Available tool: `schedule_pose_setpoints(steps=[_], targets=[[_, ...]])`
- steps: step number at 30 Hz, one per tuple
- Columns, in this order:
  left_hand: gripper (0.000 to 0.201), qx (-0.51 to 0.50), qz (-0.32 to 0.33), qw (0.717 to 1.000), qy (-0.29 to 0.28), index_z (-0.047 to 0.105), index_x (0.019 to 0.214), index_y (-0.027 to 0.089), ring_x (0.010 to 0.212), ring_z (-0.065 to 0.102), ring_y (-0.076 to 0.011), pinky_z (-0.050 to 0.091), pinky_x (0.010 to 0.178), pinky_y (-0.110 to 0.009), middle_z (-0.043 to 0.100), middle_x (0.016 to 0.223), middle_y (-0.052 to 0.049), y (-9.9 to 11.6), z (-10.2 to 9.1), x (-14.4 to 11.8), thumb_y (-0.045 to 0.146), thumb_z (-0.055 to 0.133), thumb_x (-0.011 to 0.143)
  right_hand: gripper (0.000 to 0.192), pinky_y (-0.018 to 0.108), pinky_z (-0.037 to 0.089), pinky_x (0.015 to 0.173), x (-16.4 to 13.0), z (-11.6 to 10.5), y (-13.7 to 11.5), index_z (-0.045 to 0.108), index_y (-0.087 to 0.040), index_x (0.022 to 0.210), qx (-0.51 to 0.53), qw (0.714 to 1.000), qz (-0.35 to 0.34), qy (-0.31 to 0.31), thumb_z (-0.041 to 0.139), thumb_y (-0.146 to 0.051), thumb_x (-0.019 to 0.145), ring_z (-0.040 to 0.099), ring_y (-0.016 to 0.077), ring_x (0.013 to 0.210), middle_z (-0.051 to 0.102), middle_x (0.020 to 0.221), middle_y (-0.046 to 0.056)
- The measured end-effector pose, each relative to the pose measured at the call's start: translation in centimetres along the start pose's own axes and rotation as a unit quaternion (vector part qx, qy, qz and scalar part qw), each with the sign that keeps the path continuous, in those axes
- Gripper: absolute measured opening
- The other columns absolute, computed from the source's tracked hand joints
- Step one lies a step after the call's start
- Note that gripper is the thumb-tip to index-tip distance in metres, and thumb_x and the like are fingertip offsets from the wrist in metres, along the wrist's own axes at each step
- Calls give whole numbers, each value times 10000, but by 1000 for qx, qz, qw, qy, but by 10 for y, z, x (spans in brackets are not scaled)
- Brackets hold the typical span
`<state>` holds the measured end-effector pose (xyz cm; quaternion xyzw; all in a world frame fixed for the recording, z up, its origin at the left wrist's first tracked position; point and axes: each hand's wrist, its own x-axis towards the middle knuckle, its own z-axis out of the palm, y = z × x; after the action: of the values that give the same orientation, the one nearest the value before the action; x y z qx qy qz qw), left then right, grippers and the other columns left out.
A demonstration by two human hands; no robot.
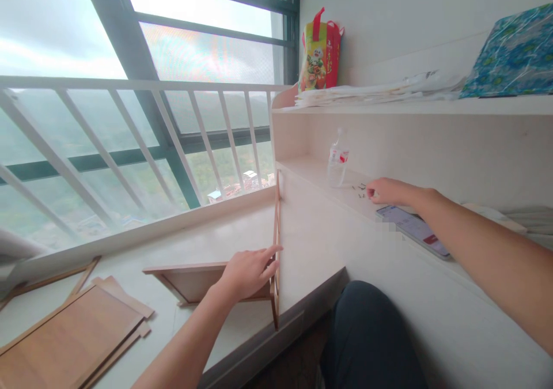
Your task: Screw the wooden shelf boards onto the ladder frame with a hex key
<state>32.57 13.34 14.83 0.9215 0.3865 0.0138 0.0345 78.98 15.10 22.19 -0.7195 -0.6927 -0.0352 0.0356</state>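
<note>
**Panel Steadied by One Hand While the Other Reaches for Hardware**

The left hand (248,272) rests against the upright wooden panel (276,245), fingers spread and flat on its face, not clamped around it. The panel stands on edge on the windowsill ledge (207,239), joined to a horizontal wooden panel (190,276) lying behind the hand. The right hand (389,192) is well apart from the panel, on the lower desk shelf (315,167), fingertips touching the small screws (359,188); whether it has pinched one cannot be told.

Relative to the upright panel, a plastic bottle (337,164) stands to the right, just beyond the screws, and a smartphone (412,229) lies under the right forearm. Loose wooden boards (73,331) lie to the left.

Risk assessment: the upright panel is only braced, so it could tip or strain the joint if hand pressure shifts. The reaching forearm could nudge the phone, and fumbling fingers could scatter screws or knock the bottle.
</note>
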Motion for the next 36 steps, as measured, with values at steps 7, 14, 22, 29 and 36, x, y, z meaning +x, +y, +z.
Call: schedule_pose_setpoints(steps=[7, 14, 22, 29, 36], targets=[[488, 3, 2, 1000, 0, 466, 1441, 344, 1056, 706, -311, 526, 852, -406, 712, 1266, -50, 2, -1, 0, 495, 264, 1023, 100, 271, 443, 716, -47, -32, -103, 731, -198, 833, 211, 954, -86, 196, 643, -247, 827, 600, 156, 710, 692, 758, 20], [488, 31, -2, 1000, -1, 437, 1465, 367, 1042, 712, -310, 530, 830, -404, 706, 1283, -35, 4, 2, 0, 500, 267, 1027, 173, 311, 521, 784, -83, 85, -211, 766, -206, 836, 618, 763, -150, 116, 759, -378, 823, 664, 192, 819, 747, 843, 45], [490, 35, -4, 999, -6, 430, 1459, 366, 1027, 716, -296, 519, 796, -373, 733, 1216, -29, 6, 3, 1, 538, 282, 1025, 146, 306, 550, 729, -76, 172, -270, 795, -208, 782, 781, 618, -38, 79, 815, -340, 722, 666, 175, 717, 750, 749, 30], [494, 15, -2, 1000, -22, 410, 1469, 371, 1048, 704, -282, 510, 802, -363, 724, 1227, -12, 8, 1, 2, 550, 303, 1021, 92, 294, 557, 753, -72, 178, -272, 801, -219, 800, 789, 609, -53, 65, 796, -301, 760, 678, 174, 746, 759, 780, 19], [531, -25, 25, 999, 17, 370, 1495, 328, 1066, 680, -256, 508, 833, -357, 692, 1227, -34, 2, 5, 2, 522, 394, 1000, 112, 304, 569, 789, -68, 172, -271, 794, -219, 839, 781, 617, -83, 49, 800, -317, 786, 709, 194, 810, 774, 837, 26]])
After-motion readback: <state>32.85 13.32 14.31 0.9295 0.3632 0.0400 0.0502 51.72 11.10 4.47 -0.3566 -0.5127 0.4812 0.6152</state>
